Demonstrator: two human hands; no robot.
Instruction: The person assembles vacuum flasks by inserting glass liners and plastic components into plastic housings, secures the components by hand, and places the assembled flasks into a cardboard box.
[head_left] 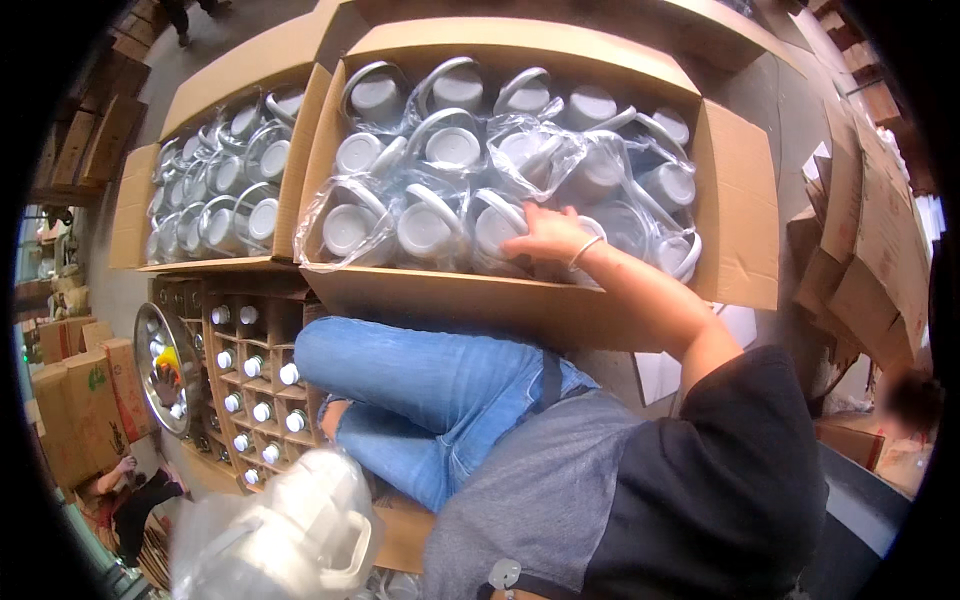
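one fisheye view, brightly and diffusely lit at centre, blackened around the curved rim, carton flaps (530, 38) bowed. white glare on clear wrap (545, 165); blurred white jug (300, 525), lower left; far-left background washed out.

Grey loop-handled containers (520, 150) stand in rows, plastic-wrapped.

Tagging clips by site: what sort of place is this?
Probably a warehouse or packing workshop: a large open carton full of bagged grey containers, a divided carton of white-capped bottles, and flattened cardboard piled at the right.
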